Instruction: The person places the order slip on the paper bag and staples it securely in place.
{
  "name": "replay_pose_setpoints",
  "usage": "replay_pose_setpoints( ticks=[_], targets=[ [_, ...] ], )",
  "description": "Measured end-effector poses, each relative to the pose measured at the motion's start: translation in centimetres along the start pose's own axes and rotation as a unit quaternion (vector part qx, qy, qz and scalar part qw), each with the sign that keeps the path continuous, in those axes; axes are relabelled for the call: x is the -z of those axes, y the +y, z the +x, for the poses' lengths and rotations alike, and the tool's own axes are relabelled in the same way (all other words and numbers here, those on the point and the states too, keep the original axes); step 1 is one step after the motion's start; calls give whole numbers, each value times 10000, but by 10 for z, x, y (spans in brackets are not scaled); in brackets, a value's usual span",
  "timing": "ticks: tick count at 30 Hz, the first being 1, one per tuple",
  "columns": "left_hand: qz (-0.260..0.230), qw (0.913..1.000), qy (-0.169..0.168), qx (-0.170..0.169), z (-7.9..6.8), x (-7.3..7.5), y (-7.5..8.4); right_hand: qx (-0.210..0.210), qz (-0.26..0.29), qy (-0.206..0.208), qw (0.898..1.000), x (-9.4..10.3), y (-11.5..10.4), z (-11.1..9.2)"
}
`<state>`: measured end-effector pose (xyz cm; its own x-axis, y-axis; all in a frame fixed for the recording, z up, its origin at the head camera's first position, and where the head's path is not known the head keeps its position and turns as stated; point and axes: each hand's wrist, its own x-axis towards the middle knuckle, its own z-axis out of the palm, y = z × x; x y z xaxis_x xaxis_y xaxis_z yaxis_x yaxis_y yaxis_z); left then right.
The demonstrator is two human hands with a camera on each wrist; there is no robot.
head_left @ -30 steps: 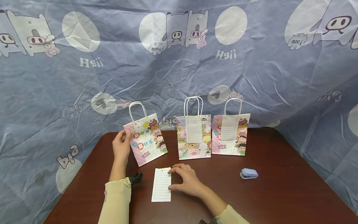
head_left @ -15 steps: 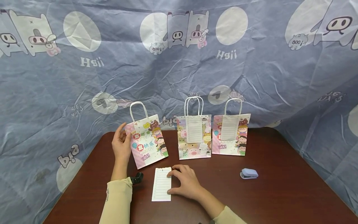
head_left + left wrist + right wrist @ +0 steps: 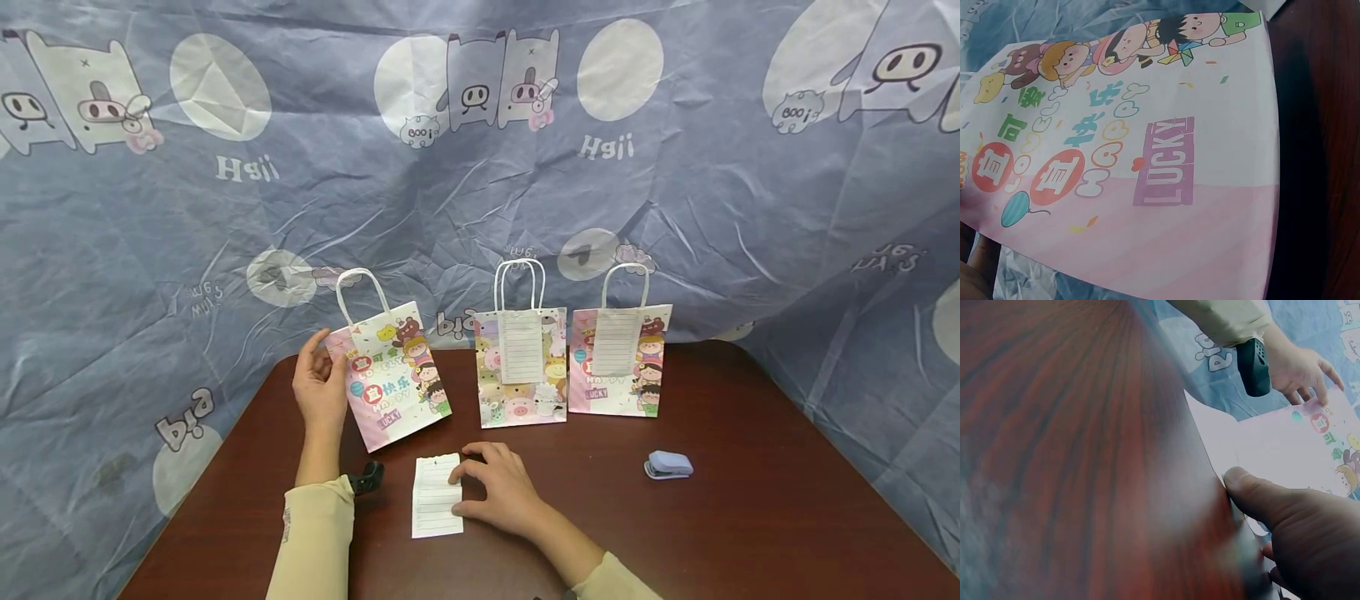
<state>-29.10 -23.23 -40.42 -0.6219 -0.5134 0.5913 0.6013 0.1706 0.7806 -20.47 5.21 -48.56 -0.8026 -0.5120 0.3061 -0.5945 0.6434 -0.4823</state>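
Lined paper slip bows in front of the tilted LUCKY gift bag; we want the half-curled right hand pinching its edge lightly against creasing, left hand gripping the bag's side steadily.

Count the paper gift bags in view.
3: the left bag, tilted in the left hand; the middle bag; and the right bag, both upright. No others show.
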Motion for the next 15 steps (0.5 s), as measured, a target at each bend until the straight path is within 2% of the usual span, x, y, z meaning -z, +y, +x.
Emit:
replay_pose_setpoints(
  ticks=[8,15],
  targets=[
    [-289,9994,148,-117,3,1,15,-5,202,122,9997,0,0,2],
    [-556,9973,273,-395,8,2,31,243,201,816,9962,5,0,5]
  ],
)
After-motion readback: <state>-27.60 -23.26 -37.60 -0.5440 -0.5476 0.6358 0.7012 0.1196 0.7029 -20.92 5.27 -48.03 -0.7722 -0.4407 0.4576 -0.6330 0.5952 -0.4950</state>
